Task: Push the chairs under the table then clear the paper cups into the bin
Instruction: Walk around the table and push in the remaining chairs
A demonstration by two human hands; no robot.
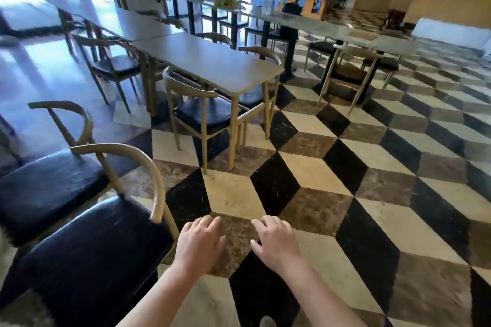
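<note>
The fingers (212, 221) of the left hand (200, 243) are loosely spread and hold nothing, and those of the right hand (275, 240) are spread and empty too; in the head view both hands hang palm down over the cube-patterned tile floor (345, 167), touching no furniture. The nearest chair (103, 223), with a black cushion and a curved wooden backrest, stands just left of the left hand, and a second like chair (50, 167) sits just beyond it; whatever table they belong to lies off the left edge and cannot be seen. Ahead, a rectangular wooden table (212, 60) runs its long axis away from the camera toward the upper left, end to end with another table (111, 17) beyond. A chair (196, 108) at its near left corner is pulled partly out, its backrest turned toward the camera and left, its seat pointing in under the tabletop. I can make out no paper cups or bin; the far counter's clutter is too blurred to name. The likely trouble, as I judge it, is a chair leg catching a table leg if that chair is shoved at an angle and not straight along its seat's facing. The glossy floor could also let a chair slide further than meant and knock the table.
</note>
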